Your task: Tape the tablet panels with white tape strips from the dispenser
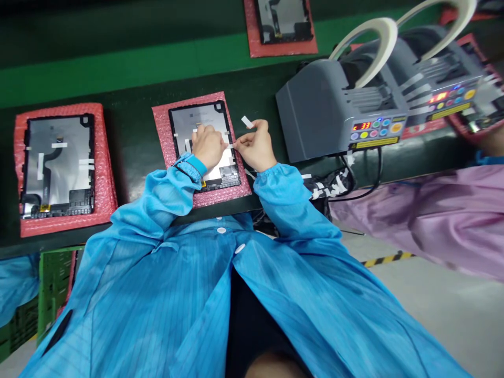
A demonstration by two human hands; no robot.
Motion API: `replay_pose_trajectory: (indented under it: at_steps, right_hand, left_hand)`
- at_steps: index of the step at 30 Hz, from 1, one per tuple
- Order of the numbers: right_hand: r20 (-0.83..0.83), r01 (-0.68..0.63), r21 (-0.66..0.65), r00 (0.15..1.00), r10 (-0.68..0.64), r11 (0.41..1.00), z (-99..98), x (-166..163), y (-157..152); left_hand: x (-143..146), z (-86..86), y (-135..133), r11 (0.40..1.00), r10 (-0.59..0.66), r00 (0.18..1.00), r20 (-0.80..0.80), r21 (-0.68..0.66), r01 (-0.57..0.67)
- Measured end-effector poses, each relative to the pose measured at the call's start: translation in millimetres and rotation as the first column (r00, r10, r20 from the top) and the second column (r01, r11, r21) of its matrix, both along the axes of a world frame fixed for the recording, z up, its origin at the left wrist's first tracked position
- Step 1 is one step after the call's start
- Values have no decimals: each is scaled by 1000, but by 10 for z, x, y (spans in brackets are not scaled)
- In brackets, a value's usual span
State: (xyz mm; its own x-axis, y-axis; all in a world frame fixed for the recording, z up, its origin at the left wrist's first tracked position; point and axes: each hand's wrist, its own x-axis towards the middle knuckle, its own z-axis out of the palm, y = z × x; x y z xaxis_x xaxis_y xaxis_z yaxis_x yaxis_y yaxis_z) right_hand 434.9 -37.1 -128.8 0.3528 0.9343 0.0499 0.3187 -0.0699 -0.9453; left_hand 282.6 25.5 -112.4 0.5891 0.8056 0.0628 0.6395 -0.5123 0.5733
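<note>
An opened tablet back point(197, 123) lies on a pink bubble-wrap mat point(162, 131) in front of me. My left hand point(207, 145) rests curled on the tablet, its fingers pressing a white tape strip onto the surface. My right hand point(256, 148) hovers at the tablet's right edge. Its fingers pinch one small white tape piece point(247, 122) held up, and another strip seems to stick to a fingertip toward the tablet.
A second tablet on a pink mat point(59, 165) lies to the left, a third point(281, 23) beyond on the green belt. Two grey tape dispensers point(338, 105) stand at right. A co-worker's purple sleeve point(425, 210) reaches in from the right.
</note>
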Motion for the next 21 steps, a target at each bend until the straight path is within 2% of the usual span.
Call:
replay_pose_trajectory:
  at_steps: [9,12,17,19,21]
  right_hand:
    - [107,-7,-47,994,12,999,-1,16,37]
    - [152,-13,-8,988,14,1000,-9,92,24]
    - [172,-56,27,984,51,998,37,284,-14]
    - [154,-123,7,981,120,992,117,295,-35]
    - [146,-199,2,970,197,980,226,252,-61]
  left_hand:
    - [34,88,-92,1000,24,999,-41,16,-24]
    - [15,80,-98,999,40,997,-65,19,-38]
    - [-69,103,60,992,110,992,58,54,-113]
    - [-92,169,154,996,74,993,92,40,-78]
    - [-101,257,218,1000,-17,994,112,26,14]
